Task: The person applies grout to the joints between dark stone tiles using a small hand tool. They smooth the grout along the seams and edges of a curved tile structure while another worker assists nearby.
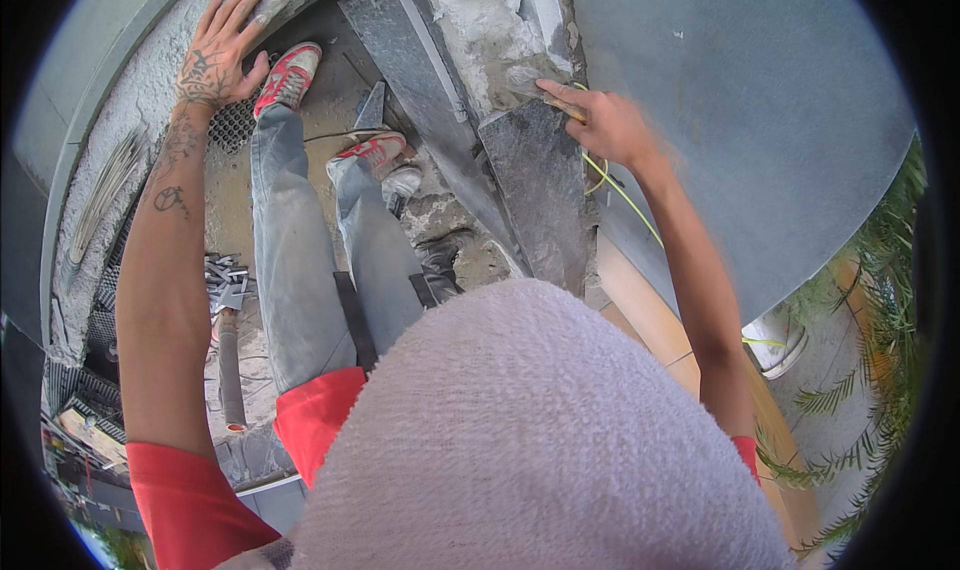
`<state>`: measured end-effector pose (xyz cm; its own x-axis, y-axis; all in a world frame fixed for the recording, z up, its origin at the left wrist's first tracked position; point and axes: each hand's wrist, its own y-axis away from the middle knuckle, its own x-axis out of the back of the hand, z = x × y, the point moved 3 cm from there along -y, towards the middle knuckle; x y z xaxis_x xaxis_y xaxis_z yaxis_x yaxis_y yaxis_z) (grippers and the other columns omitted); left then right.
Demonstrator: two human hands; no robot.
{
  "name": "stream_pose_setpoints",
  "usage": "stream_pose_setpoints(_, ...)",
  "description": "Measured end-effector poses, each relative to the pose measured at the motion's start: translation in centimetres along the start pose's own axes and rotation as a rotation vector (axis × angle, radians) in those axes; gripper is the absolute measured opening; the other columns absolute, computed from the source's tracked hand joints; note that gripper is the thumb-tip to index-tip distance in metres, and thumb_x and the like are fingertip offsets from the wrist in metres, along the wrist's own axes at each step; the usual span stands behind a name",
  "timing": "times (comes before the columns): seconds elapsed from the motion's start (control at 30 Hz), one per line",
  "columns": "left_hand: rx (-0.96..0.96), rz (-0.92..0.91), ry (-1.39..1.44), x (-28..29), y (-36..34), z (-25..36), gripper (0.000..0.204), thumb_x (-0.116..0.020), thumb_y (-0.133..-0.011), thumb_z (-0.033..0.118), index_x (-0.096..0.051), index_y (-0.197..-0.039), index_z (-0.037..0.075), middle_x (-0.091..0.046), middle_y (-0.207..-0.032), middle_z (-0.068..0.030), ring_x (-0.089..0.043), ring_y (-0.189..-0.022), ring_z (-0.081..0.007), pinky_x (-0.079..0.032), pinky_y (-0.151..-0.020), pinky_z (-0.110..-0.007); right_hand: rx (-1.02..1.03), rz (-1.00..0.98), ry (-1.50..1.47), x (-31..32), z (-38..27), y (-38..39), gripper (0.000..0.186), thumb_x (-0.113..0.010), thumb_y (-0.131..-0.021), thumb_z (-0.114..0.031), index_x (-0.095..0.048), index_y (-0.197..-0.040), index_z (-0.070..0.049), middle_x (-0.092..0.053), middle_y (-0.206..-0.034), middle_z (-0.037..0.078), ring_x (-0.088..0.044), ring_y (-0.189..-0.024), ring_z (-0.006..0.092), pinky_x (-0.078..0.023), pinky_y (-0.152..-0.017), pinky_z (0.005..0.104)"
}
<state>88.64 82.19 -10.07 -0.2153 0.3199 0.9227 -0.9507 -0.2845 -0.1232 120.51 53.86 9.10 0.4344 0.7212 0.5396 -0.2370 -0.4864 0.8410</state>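
My left hand (pixel 222 55) lies flat with its fingers stretched out on a rough, light-grey cement ledge (pixel 150 90). On the other side, my right hand (pixel 612 128) grips a small trowel (pixel 566 108) by its wooden-looking handle. Its blurred blade reaches a patch of rough cement (pixel 490 65), just beyond the end of a dark grey stone slab (pixel 540 195). A yellow-green cord (pixel 632 207) runs beneath my right wrist. My fingers partly hide the tool, so its exact shape is unclear.
A large smooth grey panel (pixel 740 120) spans the right side. Below it stand a white bucket (pixel 772 338) and green fronds (pixel 890 260). A long dark plank (pixel 425 90) leans beside my feet. Grey clips (pixel 226 275) and a tube (pixel 231 370) lie at left.
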Motion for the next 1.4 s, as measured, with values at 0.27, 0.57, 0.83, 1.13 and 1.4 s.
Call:
stream_pose_setpoints(0.27, -0.030, 0.071, 0.017, 0.2, 0.0, 0.0, 0.060, -0.062, -0.074, 0.016, -0.054, -0.133, 0.010, -0.032, -0.157, -0.0064, -0.031, -0.144, -0.0253, -0.023, -0.120, -0.049, 0.064, 0.081, 0.077, -5.8, 0.0, -0.7, 0.063, -0.061, -0.076, -0.005, -0.059, -0.135, -0.028, -0.070, -0.087, 0.016, -0.067, -0.080, 0.0337, -0.053, -0.076, 0.0434)
stream_pose_setpoints(0.57, -0.020, 0.055, 0.059, 1.4, -0.9, 1.1, 0.056, -0.062, -0.073, 0.015, -0.056, -0.128, 0.007, -0.033, -0.157, -0.0059, -0.032, -0.144, -0.0249, -0.024, -0.120, -0.048, 0.006, -0.064, 0.243, -3.3, -1.9, -1.7, 0.053, -0.062, -0.073, -0.005, -0.067, -0.124, -0.020, -0.071, -0.096, 0.017, -0.068, -0.090, 0.0354, -0.053, -0.080, 0.0435)
stream_pose_setpoints(0.83, 0.010, 0.028, 0.033, 0.7, -0.3, 0.7, 0.053, -0.062, -0.073, 0.015, -0.057, -0.125, 0.007, -0.033, -0.157, -0.0063, -0.033, -0.143, -0.0249, -0.024, -0.120, -0.048, -0.006, -0.050, 0.060, 0.1, -0.4, -0.6, 0.066, -0.059, -0.071, -0.005, -0.061, -0.132, -0.028, -0.070, -0.097, 0.018, -0.067, -0.088, 0.0368, -0.052, -0.079, 0.0449)
stream_pose_setpoints(1.13, -0.017, 0.047, 0.046, 0.3, -0.8, 0.8, 0.068, -0.063, -0.072, 0.013, -0.049, -0.139, 0.012, -0.032, -0.157, -0.0066, -0.033, -0.143, -0.0268, -0.023, -0.120, -0.049, 0.038, 0.160, -0.078, -4.6, 5.6, -3.0, 0.073, -0.061, -0.077, -0.006, -0.050, -0.141, -0.039, -0.065, -0.078, 0.014, -0.063, -0.070, 0.0312, -0.051, -0.074, 0.0415)
stream_pose_setpoints(1.4, -0.026, 0.028, -0.013, 0.0, -0.3, -0.1, 0.063, -0.061, -0.073, 0.016, -0.053, -0.135, 0.012, -0.032, -0.157, -0.0055, -0.031, -0.144, -0.0256, -0.023, -0.120, -0.049, 0.019, -0.004, -0.050, -3.6, 4.9, -2.1, 0.067, -0.063, -0.080, -0.008, -0.053, -0.138, -0.041, -0.070, -0.089, 0.011, -0.067, -0.082, 0.0296, -0.052, -0.076, 0.0398)
